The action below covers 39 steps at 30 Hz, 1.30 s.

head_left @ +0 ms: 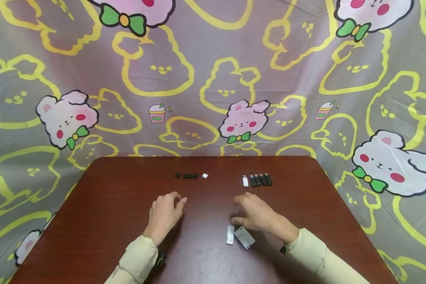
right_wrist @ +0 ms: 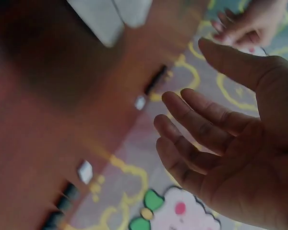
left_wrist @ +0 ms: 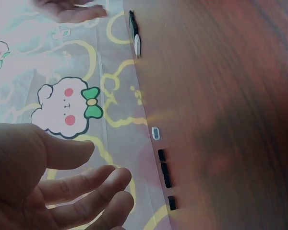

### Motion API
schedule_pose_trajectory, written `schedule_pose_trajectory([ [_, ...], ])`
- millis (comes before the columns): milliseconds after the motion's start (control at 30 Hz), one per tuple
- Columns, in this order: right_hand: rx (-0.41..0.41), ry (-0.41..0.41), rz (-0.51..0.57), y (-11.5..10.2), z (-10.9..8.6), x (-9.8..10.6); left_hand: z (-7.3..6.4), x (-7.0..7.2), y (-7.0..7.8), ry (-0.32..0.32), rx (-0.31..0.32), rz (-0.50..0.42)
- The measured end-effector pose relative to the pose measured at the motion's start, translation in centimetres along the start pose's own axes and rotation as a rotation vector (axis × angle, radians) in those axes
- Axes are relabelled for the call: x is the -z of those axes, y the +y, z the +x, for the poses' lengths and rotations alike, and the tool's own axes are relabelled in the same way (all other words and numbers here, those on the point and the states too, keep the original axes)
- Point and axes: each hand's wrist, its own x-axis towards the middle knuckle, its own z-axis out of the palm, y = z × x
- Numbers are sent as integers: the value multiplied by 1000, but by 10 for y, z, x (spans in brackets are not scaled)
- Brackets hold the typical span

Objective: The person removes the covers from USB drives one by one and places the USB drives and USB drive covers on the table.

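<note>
My left hand (head_left: 165,215) hovers over the left middle of the table, its fingers loosely bent and holding nothing. My right hand (head_left: 253,213) is likewise empty, with relaxed fingers spread in the right wrist view. Just below it lie a slim white stick (head_left: 230,235) and a wider grey rectangular piece (head_left: 245,237), close together. Farther back on the right stand in a row a white USB flash drive (head_left: 245,181) and several black USB flash drives (head_left: 261,180), metal plugs pointing away. At the back left are small black caps (head_left: 190,176) and a white cap (head_left: 204,176).
The dark reddish-brown table (head_left: 103,221) has rounded far corners. A patterned cloth (head_left: 184,79) with cartoon rabbits hangs right behind it and along both sides. A dark band (head_left: 160,258) sits at the left wrist, and pale sleeves (head_left: 136,258) cover both forearms.
</note>
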Motion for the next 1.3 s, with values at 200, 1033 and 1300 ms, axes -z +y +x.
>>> schedule_pose_trajectory([
  [200, 79, -54, -34, -6, -6, -22, -6, -4, 4, -14, 4, 7],
  [1033, 69, 291, 25, -1, -2, -10, -8, -10, 33, -11, -161, -119],
  [1300, 153, 426, 50, -1, 9, 15, 2, -6, 64, -30, -254, -276],
])
